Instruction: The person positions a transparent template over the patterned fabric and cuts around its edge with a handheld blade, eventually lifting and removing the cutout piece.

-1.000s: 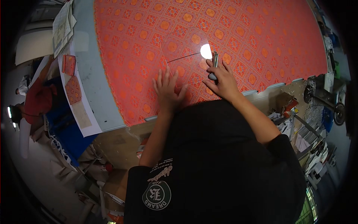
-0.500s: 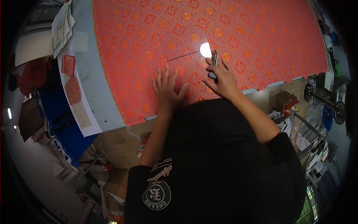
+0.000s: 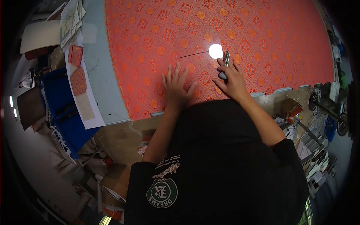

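Note:
A red-orange patterned fabric (image 3: 150,56) with gold medallions covers the table. On it lies a clear, transparent sheet (image 3: 193,41) with faint edges, a dark thin line across it and a bright white reflection. My left hand (image 3: 177,88) rests flat at the near edge of this sheet, fingers spread and holding nothing. In my right hand (image 3: 233,82) is a utility knife (image 3: 226,62) with a grey handle end and metallic body, lying under the fingers and pointing away from me. Its blade tip is too small to make out.
A grey tabletop (image 3: 99,71) shows left of the fabric. On it are a white paper strip (image 3: 92,108) with fabric-covered pieces (image 3: 78,80) and stacked sheets (image 3: 71,20). Blue cloth (image 3: 62,108) hangs beyond the left side. Piles of paper and boxes (image 3: 305,138) stand below at right.
The whole view has shifted, so the fabric and both hands appear a little further right. Against the fabric, my hands and the knife look nearly unmoved.

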`<state>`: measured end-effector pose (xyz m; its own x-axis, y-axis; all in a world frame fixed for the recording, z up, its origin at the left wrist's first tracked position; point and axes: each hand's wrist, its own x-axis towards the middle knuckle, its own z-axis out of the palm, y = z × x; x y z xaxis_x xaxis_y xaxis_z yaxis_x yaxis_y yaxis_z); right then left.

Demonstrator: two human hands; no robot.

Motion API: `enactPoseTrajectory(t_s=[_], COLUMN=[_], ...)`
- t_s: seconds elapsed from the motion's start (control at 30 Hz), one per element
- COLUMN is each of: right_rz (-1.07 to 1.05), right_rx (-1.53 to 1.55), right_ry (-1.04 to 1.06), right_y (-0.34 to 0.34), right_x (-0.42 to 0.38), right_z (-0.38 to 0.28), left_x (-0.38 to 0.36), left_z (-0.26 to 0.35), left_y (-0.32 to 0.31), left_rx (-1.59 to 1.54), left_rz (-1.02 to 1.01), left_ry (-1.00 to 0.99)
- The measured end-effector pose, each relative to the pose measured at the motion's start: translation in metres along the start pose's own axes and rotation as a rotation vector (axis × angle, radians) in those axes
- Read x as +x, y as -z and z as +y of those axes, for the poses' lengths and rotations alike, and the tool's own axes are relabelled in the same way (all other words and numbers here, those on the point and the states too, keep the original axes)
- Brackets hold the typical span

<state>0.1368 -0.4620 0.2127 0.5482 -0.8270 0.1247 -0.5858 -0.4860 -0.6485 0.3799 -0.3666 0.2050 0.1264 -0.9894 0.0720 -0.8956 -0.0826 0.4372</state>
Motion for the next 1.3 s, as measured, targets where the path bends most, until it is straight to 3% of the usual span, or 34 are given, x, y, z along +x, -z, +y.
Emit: enactPoseTrajectory(t_s=[1.3], right_rz=[-0.001], right_rx=[-0.001], right_ry=[-0.001], right_y=[-0.0006], right_x=[-0.0013], right_z=[0.0017], left_x=[0.0008], left_z=[0.0011], left_y=[0.0016], left_rx=[-0.007], left_rz=[-0.007], left_ry=[-0.002])
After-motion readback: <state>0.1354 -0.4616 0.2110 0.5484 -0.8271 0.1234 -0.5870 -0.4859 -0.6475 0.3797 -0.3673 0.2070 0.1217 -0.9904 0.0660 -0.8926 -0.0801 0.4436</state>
